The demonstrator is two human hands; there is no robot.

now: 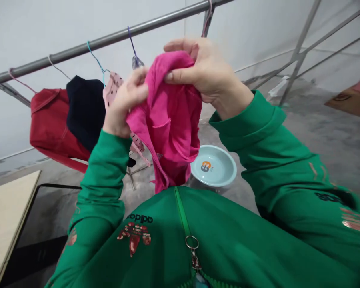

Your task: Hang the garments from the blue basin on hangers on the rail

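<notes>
A bright pink garment [177, 128] hangs bunched between my two hands, raised in front of my chest; visible seams suggest it is inside out, though its exact kind cannot be made out. My left hand [124, 102] grips its left upper edge, thumb against the cloth. At the top right, my right hand [205, 72] pinches the folded rim between thumb and fingers. The lower end of the cloth dangles close to my green jacket [156, 240]. Behind my left hand, a pink dotted garment [113, 86] hangs partly hidden.
A metal rail [114, 38] crosses the back, with a red garment [52, 120] and a dark garment [85, 110] on hangers. On the floor sits a pale blue basin [225, 170]. A wooden board [9, 216] lies at left, a cardboard box [352, 100] at right.
</notes>
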